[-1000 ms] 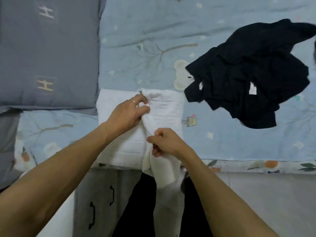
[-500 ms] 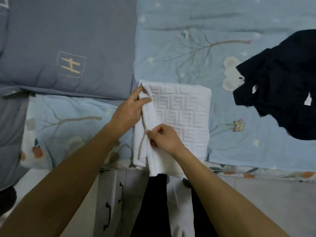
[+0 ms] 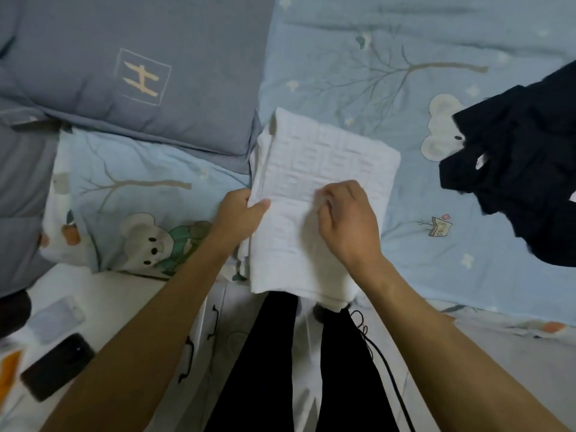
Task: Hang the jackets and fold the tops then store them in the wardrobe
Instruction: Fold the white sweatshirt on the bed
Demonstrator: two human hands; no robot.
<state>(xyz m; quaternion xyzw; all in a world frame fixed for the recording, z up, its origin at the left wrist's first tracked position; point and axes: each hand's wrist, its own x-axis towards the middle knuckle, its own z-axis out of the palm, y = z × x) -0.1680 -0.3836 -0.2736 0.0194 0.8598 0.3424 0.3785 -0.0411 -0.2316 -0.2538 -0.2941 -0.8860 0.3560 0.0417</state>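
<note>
A white textured top lies folded into a rectangle on the light blue bedspread, its near end hanging over the bed's edge. My left hand grips the top's left edge, thumb on top and fingers underneath. My right hand lies on the middle of the folded top with its fingers curled, pinching the fabric. A crumpled black garment lies on the bed at the right, partly cut off by the frame.
A grey pillow with an H logo lies at the upper left. A white bedside cabinet at the lower left carries a black phone and a white one. My black-trousered legs and a black cable are below.
Both hands slid toward the near end of the white top: the left from its far corner to mid-edge, the right onto the middle. The view shifted left, showing the cabinet.
</note>
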